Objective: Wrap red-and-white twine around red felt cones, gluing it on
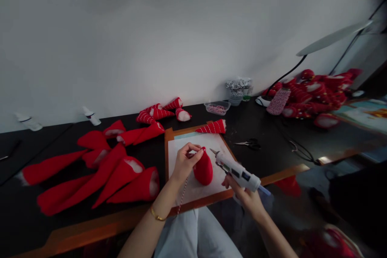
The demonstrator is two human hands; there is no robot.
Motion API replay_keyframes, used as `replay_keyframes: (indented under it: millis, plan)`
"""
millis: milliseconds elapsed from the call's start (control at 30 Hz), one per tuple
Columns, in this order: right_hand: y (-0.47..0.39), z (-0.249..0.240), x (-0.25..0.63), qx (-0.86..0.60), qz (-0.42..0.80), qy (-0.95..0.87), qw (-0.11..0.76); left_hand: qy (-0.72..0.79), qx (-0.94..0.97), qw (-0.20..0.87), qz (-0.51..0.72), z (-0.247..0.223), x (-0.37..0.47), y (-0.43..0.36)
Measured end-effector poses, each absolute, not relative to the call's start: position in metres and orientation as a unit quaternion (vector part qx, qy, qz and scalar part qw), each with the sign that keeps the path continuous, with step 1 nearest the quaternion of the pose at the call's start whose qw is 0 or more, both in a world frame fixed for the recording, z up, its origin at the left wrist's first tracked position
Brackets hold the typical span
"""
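Note:
My left hand (188, 161) pinches the tip of a red stuffed cone (204, 170) over the white sheet (187, 190) on a wood-edged board. A thin red-and-white cord (182, 194) hangs from that hand past the board's front edge. My right hand (242, 194) is wrapped round the handle of a white glue gun (238, 171). The gun's nozzle points up and left, a short way right of the cone's tip, not touching it. A cone wound with cord (212, 127) lies at the board's back edge.
Plain red cones (109, 173) lie left, with several corded ones (157, 113) behind. Scissors (250, 144) and a cable (298, 149) lie right of the board. Farther back are a plastic tray (217, 108), a cord spool (278, 101), a lamp (332, 39) and piled red cones (317, 92).

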State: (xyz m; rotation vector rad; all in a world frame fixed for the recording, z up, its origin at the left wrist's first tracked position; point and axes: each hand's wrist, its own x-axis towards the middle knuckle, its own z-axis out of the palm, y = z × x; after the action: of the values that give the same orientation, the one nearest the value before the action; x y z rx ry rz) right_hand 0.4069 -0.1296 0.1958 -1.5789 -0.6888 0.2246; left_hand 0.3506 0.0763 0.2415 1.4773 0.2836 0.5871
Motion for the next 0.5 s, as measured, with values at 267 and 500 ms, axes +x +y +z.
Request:
replay_keyframes:
  millis: [267,500]
  plan:
    - [-0.099,0.195,0.491,-0.892,-0.063,-0.343,0.288,0.116,0.651,0.702,0.264,0.249,0.353,0.077]
    - [-0.101,0.221,0.451,-0.799,-0.029,-0.415,0.434,0.14,0.591,0.764,0.219,0.271,0.331,0.059]
